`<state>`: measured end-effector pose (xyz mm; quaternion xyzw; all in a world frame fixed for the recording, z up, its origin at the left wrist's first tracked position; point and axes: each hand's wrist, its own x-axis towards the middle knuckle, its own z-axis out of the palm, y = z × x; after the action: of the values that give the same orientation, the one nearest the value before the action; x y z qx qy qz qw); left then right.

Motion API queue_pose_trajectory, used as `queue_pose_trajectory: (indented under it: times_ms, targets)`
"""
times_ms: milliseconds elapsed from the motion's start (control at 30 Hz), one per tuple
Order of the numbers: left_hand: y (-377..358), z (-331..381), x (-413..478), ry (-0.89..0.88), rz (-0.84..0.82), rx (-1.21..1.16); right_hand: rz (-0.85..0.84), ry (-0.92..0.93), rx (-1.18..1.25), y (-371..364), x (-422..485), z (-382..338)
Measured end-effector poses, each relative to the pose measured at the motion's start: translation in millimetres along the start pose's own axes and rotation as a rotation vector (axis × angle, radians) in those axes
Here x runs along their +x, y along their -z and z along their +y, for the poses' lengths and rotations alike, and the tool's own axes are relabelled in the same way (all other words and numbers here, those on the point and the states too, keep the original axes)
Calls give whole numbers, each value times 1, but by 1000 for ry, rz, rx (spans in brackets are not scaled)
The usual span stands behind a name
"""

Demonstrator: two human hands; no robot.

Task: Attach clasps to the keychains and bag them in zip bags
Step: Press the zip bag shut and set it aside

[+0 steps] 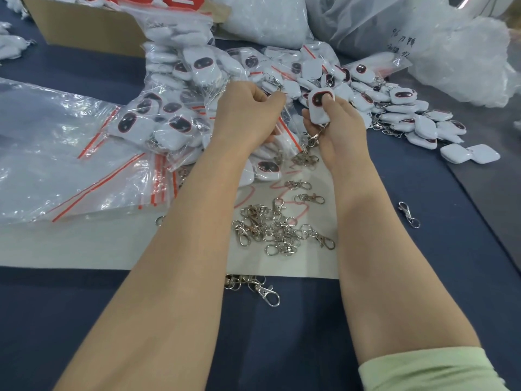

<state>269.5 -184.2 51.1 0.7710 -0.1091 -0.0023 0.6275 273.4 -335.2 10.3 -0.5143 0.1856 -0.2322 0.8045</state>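
My right hand (335, 128) grips a white keychain (320, 105) with a dark oval face, thumb on its front; a metal clasp (311, 141) hangs from its lower end. My left hand (248, 114) pinches a small clear zip bag (286, 128) with a red seal strip, just left of the keychain. Loose silver clasps (276, 227) lie heaped on a white sheet (141, 249) below my hands. Unbagged white keychains (400, 111) are piled to the right. Bagged keychains (174, 119) are stacked to the left.
Empty zip bags (56, 153) lie flat at the left. A cardboard box (84, 26) stands at the back left, big plastic sacks (423, 38) at the back right. One clasp (408, 214) lies alone on the blue table at the right, more clasps (253, 286) near the sheet's front edge.
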Motion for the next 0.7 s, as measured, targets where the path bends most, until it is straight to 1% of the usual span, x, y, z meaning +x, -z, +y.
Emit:
queue_pose_trajectory:
  times_ms: [133, 333, 600, 700]
  targets:
    - [0, 0, 0, -1, -1, 4, -21, 9, -49, 0, 0, 0]
    - [0, -1, 0, -2, -5, 5, -83, 5, 16, -1, -2, -1]
    - [1, 1, 0, 14, -10, 36, -99, 52, -169, -8, -12, -22]
    - [2, 1, 1, -10, 3, 79, -139, 86, -405, -18, -18, -43]
